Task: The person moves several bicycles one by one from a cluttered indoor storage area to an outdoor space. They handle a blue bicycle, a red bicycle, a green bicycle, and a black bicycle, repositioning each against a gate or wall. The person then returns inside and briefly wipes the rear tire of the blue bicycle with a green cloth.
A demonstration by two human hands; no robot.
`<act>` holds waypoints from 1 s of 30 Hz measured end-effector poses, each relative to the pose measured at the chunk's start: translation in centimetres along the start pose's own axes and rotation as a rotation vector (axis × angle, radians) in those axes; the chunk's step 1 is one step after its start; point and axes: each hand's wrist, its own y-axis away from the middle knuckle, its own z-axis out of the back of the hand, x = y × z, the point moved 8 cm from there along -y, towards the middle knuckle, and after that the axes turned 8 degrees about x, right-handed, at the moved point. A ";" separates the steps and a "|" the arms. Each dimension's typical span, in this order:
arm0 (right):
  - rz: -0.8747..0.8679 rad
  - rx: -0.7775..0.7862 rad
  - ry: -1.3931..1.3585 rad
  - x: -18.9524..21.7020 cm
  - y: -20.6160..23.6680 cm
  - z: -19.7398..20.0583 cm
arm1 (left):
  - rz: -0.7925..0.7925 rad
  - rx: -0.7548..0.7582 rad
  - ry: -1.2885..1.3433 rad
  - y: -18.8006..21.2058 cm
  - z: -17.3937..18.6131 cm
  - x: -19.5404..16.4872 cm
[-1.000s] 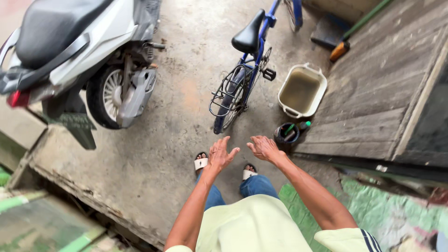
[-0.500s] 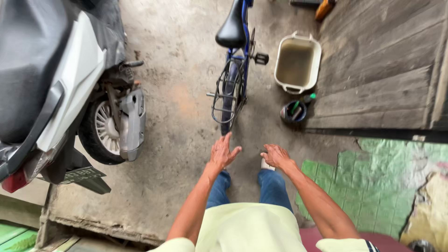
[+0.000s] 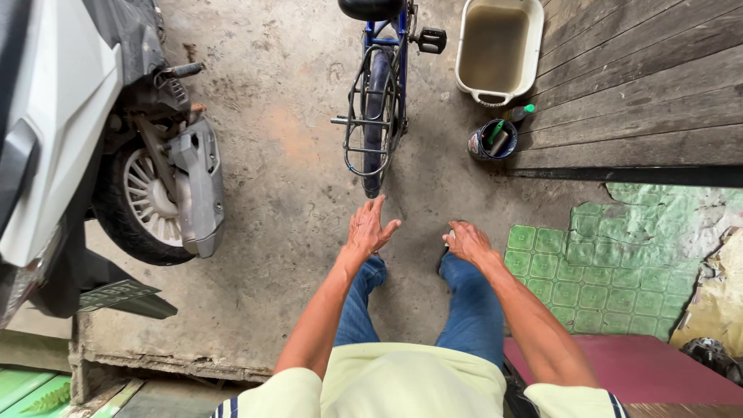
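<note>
- The bicycle (image 3: pixel 377 101) stands at the top centre of the frame, its rear wheel (image 3: pixel 374 128) pointing down toward the person; it is the thing nearest the hands, just above them and not touched.
- The left hand (image 3: pixel 370 228) is held out at mid-frame, fingers spread and empty, right below the wheel.
- The right hand (image 3: pixel 467 241) hangs a little to the right, fingers loosely curled downward, gripping nothing.
- Below the hands are blue jeans and a pale yellow shirt.
- A small dark bucket (image 3: pixel 493 139) holding tools and a green-capped bottle sits right of the wheel; a cream tub (image 3: pixel 499 50) of murky water is above it.
- The floor (image 3: pixel 286 155) is rough, stained concrete; green tiles (image 3: pixel 588 271) lie at the right, dark wooden planks (image 3: pixel 642 85) at the upper right.
- A white and grey scooter (image 3: pixel 93 147) fills the left side.
</note>
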 end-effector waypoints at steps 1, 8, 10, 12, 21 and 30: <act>0.003 0.017 0.005 -0.4 -0.1 -0.3 | 0.012 0.010 0.008 0.1 -0.8 0.1; -0.053 0.054 0.040 -4.5 -2.1 -0.1 | 0.023 0.057 0.019 -2.2 -5.2 -0.7; -0.057 0.056 0.052 -5.8 -3.3 0.3 | -0.072 -0.065 0.036 -3.5 -5.2 -1.6; -0.028 0.016 0.045 -6.6 -5.3 1.2 | -0.132 -0.131 0.033 -5.1 -5.3 -2.1; 0.149 -0.165 0.015 -10.3 -14.7 2.8 | -0.250 -0.323 -0.051 -13.6 -6.4 -1.2; 0.119 -0.126 -0.019 -18.1 -23.5 -1.7 | -0.203 -0.509 -0.280 -20.7 -5.6 -0.3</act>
